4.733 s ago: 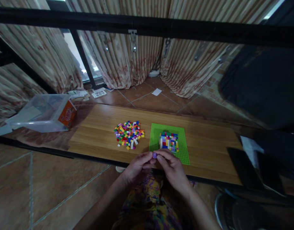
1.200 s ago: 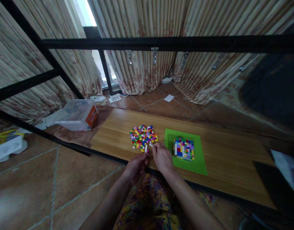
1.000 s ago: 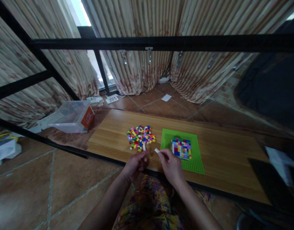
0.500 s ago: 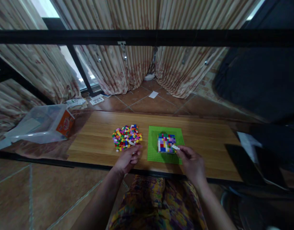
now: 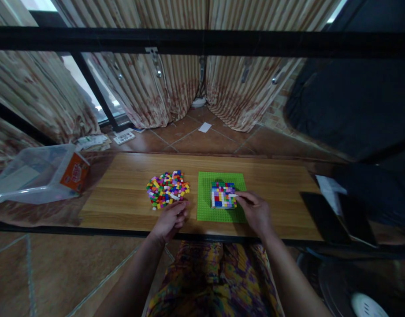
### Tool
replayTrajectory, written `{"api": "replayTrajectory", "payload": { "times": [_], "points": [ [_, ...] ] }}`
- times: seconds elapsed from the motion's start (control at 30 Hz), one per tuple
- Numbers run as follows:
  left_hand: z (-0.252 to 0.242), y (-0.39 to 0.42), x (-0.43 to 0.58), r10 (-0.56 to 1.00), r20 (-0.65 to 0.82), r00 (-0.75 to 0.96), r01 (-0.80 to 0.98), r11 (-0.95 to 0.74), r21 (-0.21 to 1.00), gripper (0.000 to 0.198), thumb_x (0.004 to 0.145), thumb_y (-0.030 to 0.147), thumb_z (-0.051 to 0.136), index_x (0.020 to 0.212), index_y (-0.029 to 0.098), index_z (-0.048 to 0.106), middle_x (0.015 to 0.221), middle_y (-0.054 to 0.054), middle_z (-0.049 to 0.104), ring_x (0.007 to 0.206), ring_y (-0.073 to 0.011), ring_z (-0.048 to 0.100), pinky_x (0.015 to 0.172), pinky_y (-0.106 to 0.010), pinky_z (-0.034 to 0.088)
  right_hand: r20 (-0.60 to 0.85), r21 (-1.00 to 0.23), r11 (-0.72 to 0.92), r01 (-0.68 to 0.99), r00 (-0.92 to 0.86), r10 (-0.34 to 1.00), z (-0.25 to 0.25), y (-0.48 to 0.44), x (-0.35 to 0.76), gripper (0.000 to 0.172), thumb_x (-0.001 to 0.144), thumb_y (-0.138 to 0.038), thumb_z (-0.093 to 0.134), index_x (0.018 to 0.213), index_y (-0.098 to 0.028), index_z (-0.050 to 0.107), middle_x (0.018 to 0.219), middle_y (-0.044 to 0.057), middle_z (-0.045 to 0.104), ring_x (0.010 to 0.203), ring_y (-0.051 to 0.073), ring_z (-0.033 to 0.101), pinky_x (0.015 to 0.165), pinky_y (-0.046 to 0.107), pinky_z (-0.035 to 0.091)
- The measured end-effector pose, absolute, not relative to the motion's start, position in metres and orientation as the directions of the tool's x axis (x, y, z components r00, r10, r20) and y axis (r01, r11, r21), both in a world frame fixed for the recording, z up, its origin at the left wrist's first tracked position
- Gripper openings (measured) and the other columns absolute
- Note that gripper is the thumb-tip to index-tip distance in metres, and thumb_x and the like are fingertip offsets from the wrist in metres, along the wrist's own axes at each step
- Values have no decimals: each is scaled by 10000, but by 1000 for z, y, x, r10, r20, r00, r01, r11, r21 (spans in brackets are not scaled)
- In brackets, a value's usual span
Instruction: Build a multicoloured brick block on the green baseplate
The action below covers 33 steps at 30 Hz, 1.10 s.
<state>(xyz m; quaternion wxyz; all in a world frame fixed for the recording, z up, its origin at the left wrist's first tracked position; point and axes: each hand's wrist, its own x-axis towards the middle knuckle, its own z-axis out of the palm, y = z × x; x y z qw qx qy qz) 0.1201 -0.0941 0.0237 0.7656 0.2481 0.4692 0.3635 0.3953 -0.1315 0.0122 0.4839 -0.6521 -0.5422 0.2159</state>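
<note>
A multicoloured plastic-brick block (image 5: pixel 221 193) already stands on a green studded baseplate (image 5: pixel 204 215) — the right hand (image 5: pixel 257 212) pinches a white plastic brick (image 5: pixel 232 195) at the block's right; loose coloured bricks (image 5: pixel 165 187) remain beside the left hand (image 5: pixel 171 219) — grip unclear.

There are two hands (image 5: pixel 169 220) (image 5: pixel 258 214), one brick pile (image 5: pixel 165 189), one brick block (image 5: pixel 222 196) and one baseplate (image 5: pixel 205 215).

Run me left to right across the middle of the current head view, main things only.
Clear plastic bin → loose brick pile → green baseplate bearing a brick build → right hand → dark flat panel.
</note>
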Motion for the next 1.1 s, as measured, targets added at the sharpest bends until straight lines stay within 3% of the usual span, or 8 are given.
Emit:
{"api": "replayTrajectory", "payload": {
  "times": [0.47,0.83,0.93,1.1],
  "points": [
    [26,-96,120,797,-531,288,-331,604,725,347,695,323,758,923,105,614,591,54,503,403,9,246,378,-130,119,143,-953,6,304,431,891,14,-127,386,202,762,-401,702,826,-222,769,872,55,749,810,197,668,741,337,520],
    [25,-96,121,800,-525,290,-333,598,729,346,694,333,756,914,103,620,600,51,504,397,12,236,374,-138,103,119,-963,-3,269,438,891,10,-125,385,195,730,-405,714,788,-224,758,825,44,745,773,197,662,722,337,512],
    [26,-96,121,795,-530,296,-330,605,724,356,688,337,761,919,108,617,597,52,502,400,10,239,375,-136,105,147,-948,4,319,426,892,11,-125,384,209,762,-416,682,801,-221,744,834,46,733,777,196,656,721,336,509],
    [25,-97,121,797,-533,283,-327,603,728,377,675,341,765,929,106,616,588,54,504,395,10,235,372,-134,115,286,-828,69,556,313,906,18,-129,384,204,847,-384,597,825,-209,700,876,53,677,819,191,634,730,320,500]
  ]
}}
